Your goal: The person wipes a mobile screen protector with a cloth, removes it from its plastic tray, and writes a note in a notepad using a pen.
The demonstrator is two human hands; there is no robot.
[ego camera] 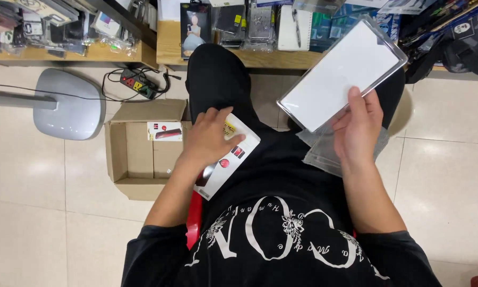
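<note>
My right hand (358, 127) holds a clear plastic case with a white card insert (342, 72), tilted up over my right knee, together with a crumpled clear plastic bag (318, 154) under the palm. My left hand (207, 139) rests fingers-down on a white printed card with red and black marks (233, 162) lying on my left thigh. I sit on a red stool (194, 218), in black clothes.
An open cardboard box (138, 154) lies on the tiled floor at my left, with a small white and red package (164, 131) inside. A grey lamp base (69, 103) and a power strip (137, 84) lie beyond. Wooden shelves (164, 45) of packaged goods stand ahead.
</note>
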